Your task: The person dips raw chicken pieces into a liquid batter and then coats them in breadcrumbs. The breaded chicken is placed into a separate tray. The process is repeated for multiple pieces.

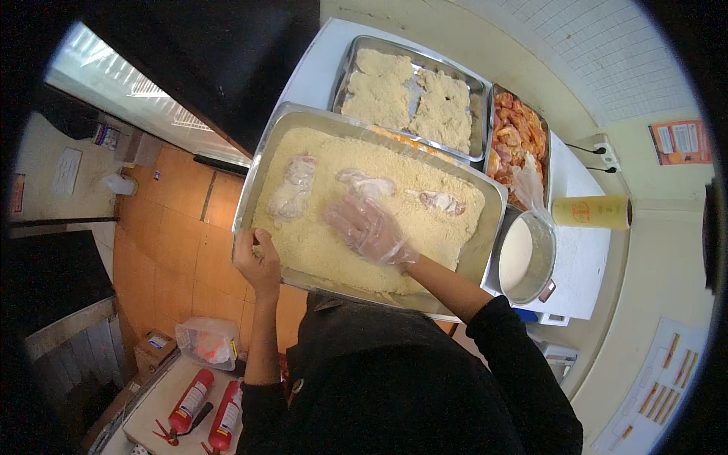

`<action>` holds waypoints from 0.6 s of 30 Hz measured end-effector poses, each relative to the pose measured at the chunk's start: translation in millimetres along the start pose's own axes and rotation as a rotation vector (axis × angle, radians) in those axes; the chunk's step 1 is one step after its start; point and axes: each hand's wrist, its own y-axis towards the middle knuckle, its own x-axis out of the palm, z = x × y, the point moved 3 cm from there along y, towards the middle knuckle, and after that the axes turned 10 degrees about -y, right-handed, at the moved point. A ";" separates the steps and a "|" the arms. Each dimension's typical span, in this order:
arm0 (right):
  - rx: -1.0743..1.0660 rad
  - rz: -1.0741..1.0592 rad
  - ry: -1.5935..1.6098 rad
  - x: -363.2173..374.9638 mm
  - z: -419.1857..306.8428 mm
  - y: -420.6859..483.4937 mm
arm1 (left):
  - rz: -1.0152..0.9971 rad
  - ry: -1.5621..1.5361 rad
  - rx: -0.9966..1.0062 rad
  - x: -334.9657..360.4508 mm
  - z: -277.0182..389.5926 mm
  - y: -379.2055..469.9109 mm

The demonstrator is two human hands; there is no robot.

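A large metal tray (481, 249) of pale breadcrumbs (318, 250) lies in front of me. Its near left corner is gripped by my bare left hand (257, 257). My right hand (369, 230), in a clear plastic glove, is over the crumbs with its fingers extended and its palm downward; whether it presses into them is unclear. Just beyond its fingers is a white-coated meat piece (367, 185). Another coated piece (293, 186) lies to the left, and a smaller one (442, 202), partly crumbed, to the right.
Behind is a metal tray (482, 122) with crumbed slabs (378, 88). At right are a tray of raw marinated meat (515, 131), a plastic glove or bag (530, 182), a pot of pale batter (516, 253) and a cling film roll (591, 212). Fire extinguishers (190, 401) lie lower left.
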 end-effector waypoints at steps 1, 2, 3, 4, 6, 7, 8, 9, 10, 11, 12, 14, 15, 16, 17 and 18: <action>-0.014 0.003 -0.001 -0.2 -1.3 2.8 | 0.014 -0.013 -0.005 -0.2 -0.4 -1.2; -0.031 0.070 0.017 -3.8 -2.8 5.1 | 0.026 -0.026 -0.008 -0.3 -1.2 -1.4; -0.014 0.038 0.008 -5.4 -4.0 8.4 | 0.043 -0.041 -0.005 -0.4 -1.6 -1.4; -0.004 0.070 0.017 -7.8 -6.3 14.8 | 0.051 -0.039 0.000 -0.4 -2.2 -0.2; -0.012 0.098 -0.035 -9.9 -13.8 29.4 | 0.050 -0.026 -0.014 -1.5 -2.6 -1.5; -0.024 0.095 -0.100 -7.0 -18.9 39.0 | 0.048 -0.026 -0.004 -2.3 -1.9 -3.0; -0.052 0.112 -0.169 -4.6 -21.8 46.8 | 0.048 -0.026 0.004 -1.6 -1.9 -2.3; -0.107 0.077 -0.127 0.8 -24.2 52.2 | 0.050 -0.025 0.011 -0.3 -2.1 -1.3; -0.184 0.057 -0.078 7.1 -27.4 54.8 | 0.042 -0.036 0.022 0.4 -2.6 -0.3; -0.267 0.033 -0.023 14.4 -29.9 55.1 | 0.037 -0.044 0.026 0.8 -3.2 0.3; -0.259 0.019 -0.004 21.3 -30.3 51.1 | 0.035 -0.048 0.023 0.0 -3.6 -1.2; -0.248 0.051 0.043 33.6 -28.5 42.9 | 0.022 -0.006 0.010 0.0 -4.7 -2.3; -0.271 -0.011 0.044 41.9 -27.5 41.6 | 0.020 0.014 0.012 0.1 -5.0 -1.7; -0.294 -0.020 0.062 47.2 -27.2 40.6 | 0.029 0.000 -0.008 0.3 -5.2 -2.6; -0.319 -0.050 0.062 51.2 -26.9 40.7 | 0.042 -0.014 -0.023 0.8 -4.9 -3.1; -0.330 -0.002 0.087 51.0 -25.9 42.4 | 0.058 -0.030 -0.032 -0.4 -4.2 -3.4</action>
